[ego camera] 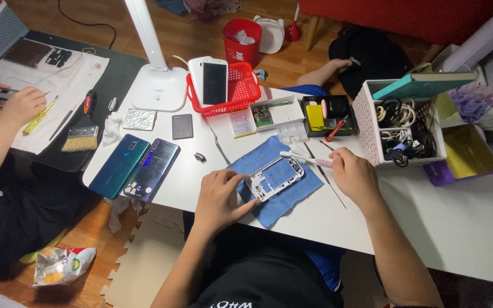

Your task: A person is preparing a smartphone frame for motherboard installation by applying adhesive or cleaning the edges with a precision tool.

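An opened white phone frame (275,177) lies on a blue cloth (300,191) on the white table (457,222). My left hand (219,199) presses down on the frame's left end with its fingertips. My right hand (354,175) grips a toothbrush (306,159) with a pink handle, its white head resting just above the frame's top corner. Thin metal tweezers (325,175) lie on the table under that hand.
Two dark phones (138,166) lie at the left, near a lamp base (158,86), a red basket (236,90) with a white phone, small parts boxes (281,117) and a white basket of cables (403,128). Another person's hands (12,102) work at the far left, beside a paintbrush (84,131).
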